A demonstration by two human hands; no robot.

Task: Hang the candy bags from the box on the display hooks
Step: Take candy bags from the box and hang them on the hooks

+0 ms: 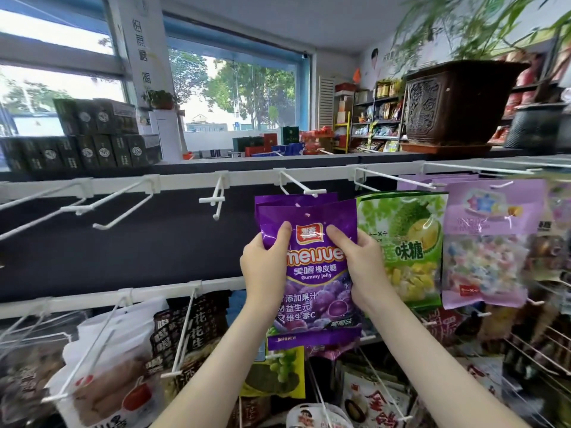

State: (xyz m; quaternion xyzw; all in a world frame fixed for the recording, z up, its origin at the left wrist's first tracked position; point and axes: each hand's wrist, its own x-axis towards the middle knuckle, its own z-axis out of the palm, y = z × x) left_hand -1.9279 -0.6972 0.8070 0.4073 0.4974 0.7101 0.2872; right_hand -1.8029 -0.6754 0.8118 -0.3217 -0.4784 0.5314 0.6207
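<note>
A purple gummy jelly bag is held upright in front of the display rack. My left hand grips its left edge, thumb on the front. My right hand grips its right edge, thumb near the red logo. The bag's hang hole sits just below the tip of a white display hook. Another purple bag of the same kind hangs behind it on that hook. The box is not in view.
Empty white hooks stick out to the left along the top rail. A green durian candy bag and a lilac candy bag hang to the right. Snack bags fill the lower row. A large plant pot stands on the shelf top.
</note>
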